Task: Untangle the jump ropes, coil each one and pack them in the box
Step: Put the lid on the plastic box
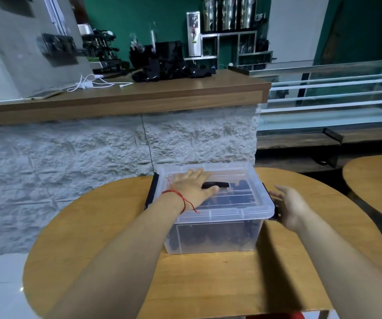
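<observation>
A clear plastic box (217, 236) with its clear lid (243, 173) on stands in the middle of a round wooden table (208, 284). Dark jump ropes (208, 238) show through its front wall. My left hand (191, 186) lies flat on the lid with straight fingers, a red string around the wrist. My right hand (289, 206) is at the box's right side, fingers relaxed, touching the black latch (275, 209) there. Another black latch (151, 192) sticks out on the left side.
A stone-faced counter (120, 97) with a wooden top rises just behind the table, carrying white cables, a phone and black gear. A second wooden table (376, 180) is at the right. A glass display case stands back right.
</observation>
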